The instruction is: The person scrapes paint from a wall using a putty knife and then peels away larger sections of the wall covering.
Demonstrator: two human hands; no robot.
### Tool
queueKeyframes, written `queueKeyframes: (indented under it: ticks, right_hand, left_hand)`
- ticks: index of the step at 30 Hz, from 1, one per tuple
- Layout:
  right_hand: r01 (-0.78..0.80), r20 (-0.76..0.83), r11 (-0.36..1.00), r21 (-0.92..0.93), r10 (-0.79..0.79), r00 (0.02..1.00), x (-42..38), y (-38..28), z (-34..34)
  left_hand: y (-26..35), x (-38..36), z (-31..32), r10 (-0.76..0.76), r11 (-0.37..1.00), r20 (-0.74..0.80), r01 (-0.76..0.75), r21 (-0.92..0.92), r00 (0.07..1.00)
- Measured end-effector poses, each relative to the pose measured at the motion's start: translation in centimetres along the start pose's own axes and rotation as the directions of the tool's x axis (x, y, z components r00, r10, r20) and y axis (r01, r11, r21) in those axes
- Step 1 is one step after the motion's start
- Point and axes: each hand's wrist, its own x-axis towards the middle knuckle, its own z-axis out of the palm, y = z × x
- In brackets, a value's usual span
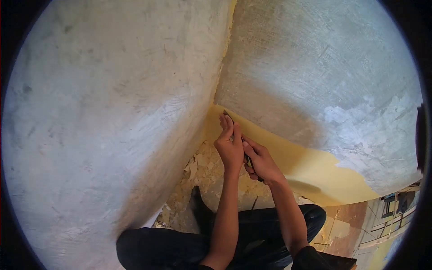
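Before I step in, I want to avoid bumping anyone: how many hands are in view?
2: the left hand, its fingers near the upper end of the dark tool, and the right hand, gripping the tool lower down. No other hand shows.

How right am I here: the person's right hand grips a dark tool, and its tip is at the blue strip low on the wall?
Not quite: the strip is yellow, not blue, as the head view shows. The right hand does grip the dark tool, with its tip at that strip low on the wall.
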Motion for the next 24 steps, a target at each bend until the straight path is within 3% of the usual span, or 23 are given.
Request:
queueKeyframes:
  ticks: [2,7,13,16,18,24]
  right_hand:
    - [-0.012,-0.011,1.000,-0.002,0.012,1.000,-0.2,0.1,-0.1]
    - [0.047,-0.021,0.998,-0.032,-0.048,0.999,-1.5,-0.2,0.3]
    - [-0.028,-0.078,1.000,0.001,0.028,0.997,-4.1,0.6,-2.3]
    - [-0.010,-0.030,1.000,0.004,0.010,1.000,-3.2,-0.4,-2.3]
    - [-0.080,0.058,0.997,0.016,0.079,0.995,-1.9,-1.4,-1.3]
    - [-0.009,0.010,0.999,0.045,0.008,1.000,-1.3,0.1,0.0]
  left_hand:
    - [0.0,-0.2,0.0,0.051,0.998,-0.014,-0.051,0.032,0.999]
    - [1.4,-1.2,-0.5,0.018,0.999,0.049,-0.019,0.029,0.999]
    - [1.9,-4.1,1.5,0.017,0.998,0.118,-0.023,0.050,0.993]
    - [2.3,-3.3,0.9,0.034,0.996,0.152,-0.045,0.072,0.988]
    - [2.2,-2.2,-0.3,0.038,0.995,0.169,-0.052,0.082,0.985]
    - [1.7,-1.5,-1.7,0.002,0.995,0.216,-0.023,0.097,0.976]
